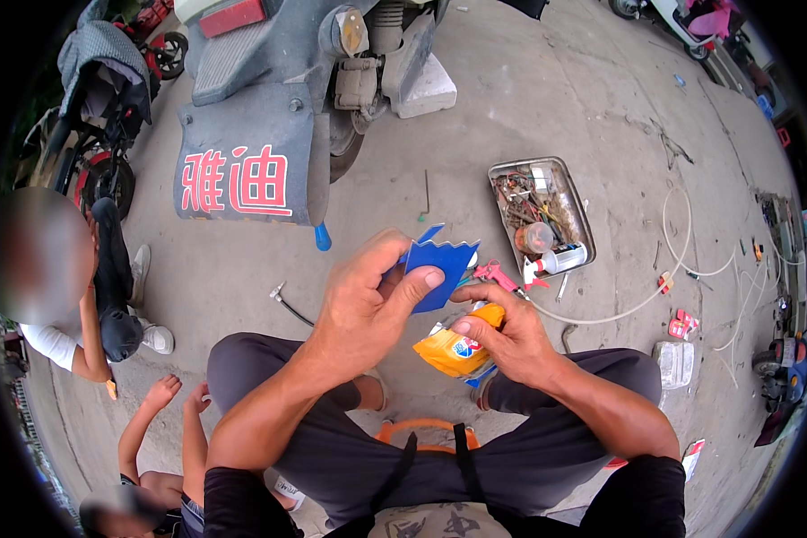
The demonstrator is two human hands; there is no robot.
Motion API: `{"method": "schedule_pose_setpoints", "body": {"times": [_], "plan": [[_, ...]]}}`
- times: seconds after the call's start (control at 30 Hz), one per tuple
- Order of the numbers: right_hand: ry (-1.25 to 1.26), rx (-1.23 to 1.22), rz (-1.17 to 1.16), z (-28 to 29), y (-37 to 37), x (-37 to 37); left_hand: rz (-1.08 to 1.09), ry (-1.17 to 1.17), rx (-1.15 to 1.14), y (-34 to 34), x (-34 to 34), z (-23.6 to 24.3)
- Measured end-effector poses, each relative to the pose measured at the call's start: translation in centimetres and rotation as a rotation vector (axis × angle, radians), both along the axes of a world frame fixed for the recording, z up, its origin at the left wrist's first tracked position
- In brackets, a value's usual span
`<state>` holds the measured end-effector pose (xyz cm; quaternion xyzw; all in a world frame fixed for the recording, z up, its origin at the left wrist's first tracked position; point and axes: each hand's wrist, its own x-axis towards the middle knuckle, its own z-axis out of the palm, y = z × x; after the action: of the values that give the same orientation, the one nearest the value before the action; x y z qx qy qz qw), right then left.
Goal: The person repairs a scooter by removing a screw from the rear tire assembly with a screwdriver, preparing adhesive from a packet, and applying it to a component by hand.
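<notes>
Between my knees and the rear of a scooter (269, 63), my left hand (372, 305) grips a blue, zigzag-edged piece of packaging (439, 287) between thumb and fingers. Just below and to its right, my right hand (507, 332) holds a yellow packet (448, 350), thumb pressed on its front, with some blue at its lower end. Behind my hands lies a pink-and-red air gun or similar tool (493, 278). Farther back, a metal tray (572, 197) holds mixed tools, a clear tub and a spray bottle. I sit low, with an orange seat frame (394, 429) visible between my legs.
Two people crouch at left (108, 341) and lower left (152, 421). A parked bike (108, 179) stands behind them. A pale hose (637, 314) loops across the right floor near a silvery block (672, 363). A hex key (426, 193) and blue-handled tool (323, 238) lie ahead.
</notes>
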<state>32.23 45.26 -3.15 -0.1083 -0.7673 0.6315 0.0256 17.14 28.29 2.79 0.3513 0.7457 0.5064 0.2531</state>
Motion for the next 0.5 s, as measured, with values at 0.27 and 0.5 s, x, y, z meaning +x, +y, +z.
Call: {"method": "schedule_pose_setpoints", "body": {"times": [0.27, 0.5], "plan": [[0.067, 0.014, -0.084, 0.2, 1.0, 0.0, 0.162, -0.299, 0.454, 0.1, 0.4, -0.8], [0.093, 0.096, -0.069, -0.2, 1.4, 0.0, 0.205, -0.372, 0.401, -0.3, 0.0, -0.2]]}}
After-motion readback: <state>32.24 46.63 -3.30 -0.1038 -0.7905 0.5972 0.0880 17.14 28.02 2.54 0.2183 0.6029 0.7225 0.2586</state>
